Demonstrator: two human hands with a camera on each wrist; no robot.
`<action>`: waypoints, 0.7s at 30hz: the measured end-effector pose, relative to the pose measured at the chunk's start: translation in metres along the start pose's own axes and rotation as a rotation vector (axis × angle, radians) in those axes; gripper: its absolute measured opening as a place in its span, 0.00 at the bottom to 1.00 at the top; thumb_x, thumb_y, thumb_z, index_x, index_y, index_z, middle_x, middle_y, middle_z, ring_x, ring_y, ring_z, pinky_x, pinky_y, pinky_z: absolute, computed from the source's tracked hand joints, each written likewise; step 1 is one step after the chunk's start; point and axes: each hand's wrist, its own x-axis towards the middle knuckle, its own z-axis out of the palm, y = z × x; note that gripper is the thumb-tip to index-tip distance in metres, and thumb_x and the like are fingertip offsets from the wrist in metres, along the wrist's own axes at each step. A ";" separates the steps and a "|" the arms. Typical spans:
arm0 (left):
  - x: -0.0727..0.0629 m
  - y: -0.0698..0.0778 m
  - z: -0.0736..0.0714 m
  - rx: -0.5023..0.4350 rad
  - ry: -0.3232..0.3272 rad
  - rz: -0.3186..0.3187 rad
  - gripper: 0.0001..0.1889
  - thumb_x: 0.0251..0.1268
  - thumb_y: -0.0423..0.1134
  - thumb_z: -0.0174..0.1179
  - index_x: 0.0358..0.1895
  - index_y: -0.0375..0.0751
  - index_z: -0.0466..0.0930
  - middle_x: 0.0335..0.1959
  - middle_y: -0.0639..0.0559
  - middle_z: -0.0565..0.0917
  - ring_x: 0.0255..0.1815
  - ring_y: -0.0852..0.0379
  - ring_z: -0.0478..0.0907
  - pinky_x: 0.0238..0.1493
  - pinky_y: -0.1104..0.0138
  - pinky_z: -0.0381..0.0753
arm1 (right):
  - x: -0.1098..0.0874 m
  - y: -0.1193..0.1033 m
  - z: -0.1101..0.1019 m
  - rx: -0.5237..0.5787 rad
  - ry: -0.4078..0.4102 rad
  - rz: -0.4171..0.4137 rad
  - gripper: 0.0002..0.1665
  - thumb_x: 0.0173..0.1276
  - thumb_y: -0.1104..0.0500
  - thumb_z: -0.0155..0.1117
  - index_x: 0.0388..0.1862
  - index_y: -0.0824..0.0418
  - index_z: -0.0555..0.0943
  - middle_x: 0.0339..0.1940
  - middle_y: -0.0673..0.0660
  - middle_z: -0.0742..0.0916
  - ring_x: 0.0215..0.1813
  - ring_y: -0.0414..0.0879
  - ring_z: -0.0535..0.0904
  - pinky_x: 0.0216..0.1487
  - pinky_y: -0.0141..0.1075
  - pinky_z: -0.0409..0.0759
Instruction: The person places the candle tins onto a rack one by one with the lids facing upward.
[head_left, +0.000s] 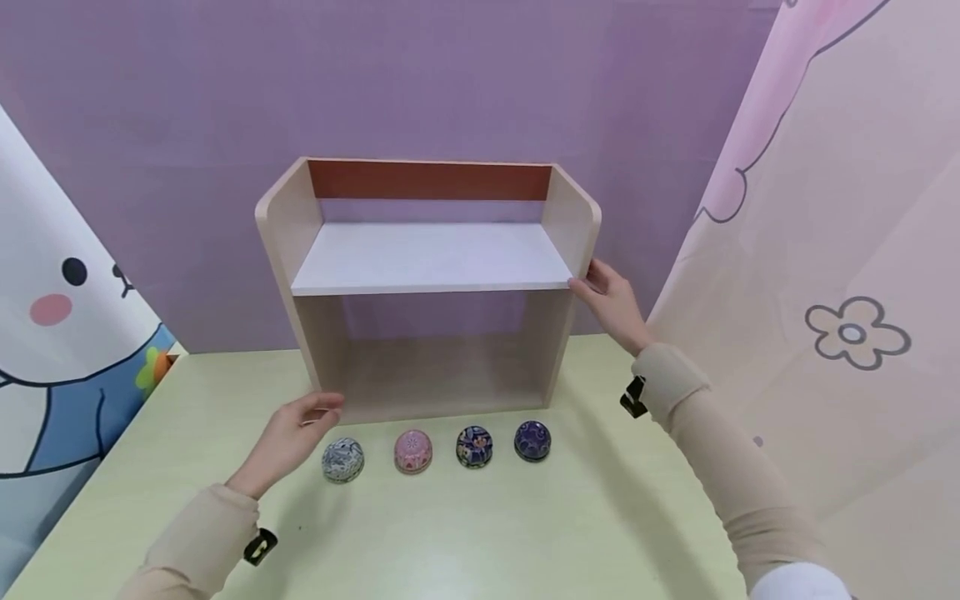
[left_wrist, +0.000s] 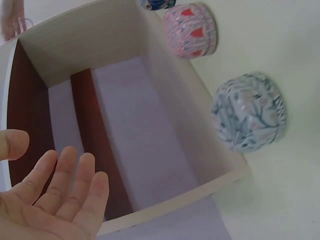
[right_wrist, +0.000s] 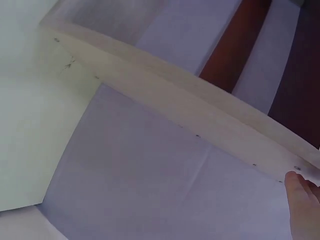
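A small two-tier wooden shelf with a white middle board stands upright on the table. My right hand grips its right side panel at the height of the board, thumb on the front edge and fingers on the outer face. Beside the shelf's lower left front edge, my left hand is held in the air with relaxed fingers, nothing in it. Several small round patterned tins line up before the shelf: a grey-white one nearest the left hand, a pink one, a floral dark blue one and a purple one.
The pale green table extends in front of the shelf and to both sides. A purple cloth hangs behind it. Printed curtains stand at the left and right.
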 end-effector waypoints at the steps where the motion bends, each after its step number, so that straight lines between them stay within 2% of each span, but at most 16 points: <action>1: -0.001 -0.001 0.002 -0.005 -0.003 -0.001 0.19 0.69 0.42 0.47 0.58 0.34 0.70 0.54 0.37 0.76 0.53 0.40 0.74 0.49 0.51 0.77 | 0.003 -0.001 0.002 0.000 0.007 -0.001 0.37 0.65 0.50 0.59 0.69 0.60 0.60 0.68 0.61 0.69 0.68 0.51 0.64 0.66 0.44 0.66; 7: -0.004 -0.006 0.012 -0.005 -0.011 0.024 0.19 0.68 0.40 0.48 0.56 0.31 0.71 0.51 0.37 0.78 0.50 0.40 0.75 0.47 0.53 0.78 | 0.017 -0.006 0.010 -0.047 0.049 0.036 0.33 0.66 0.51 0.57 0.65 0.67 0.64 0.62 0.65 0.74 0.63 0.52 0.69 0.64 0.44 0.68; 14: -0.004 -0.011 0.020 -0.039 -0.028 0.008 0.18 0.68 0.40 0.50 0.55 0.32 0.72 0.51 0.38 0.78 0.51 0.43 0.75 0.50 0.54 0.78 | 0.030 0.000 0.014 -0.004 0.057 0.144 0.31 0.66 0.50 0.57 0.63 0.64 0.67 0.59 0.64 0.76 0.57 0.51 0.72 0.60 0.45 0.71; 21: -0.001 -0.014 0.027 -0.053 -0.034 -0.006 0.17 0.67 0.39 0.50 0.55 0.33 0.72 0.52 0.40 0.78 0.51 0.44 0.76 0.51 0.54 0.77 | 0.035 0.004 0.015 -0.003 0.073 0.140 0.29 0.67 0.50 0.54 0.62 0.66 0.68 0.56 0.65 0.78 0.53 0.49 0.73 0.55 0.41 0.72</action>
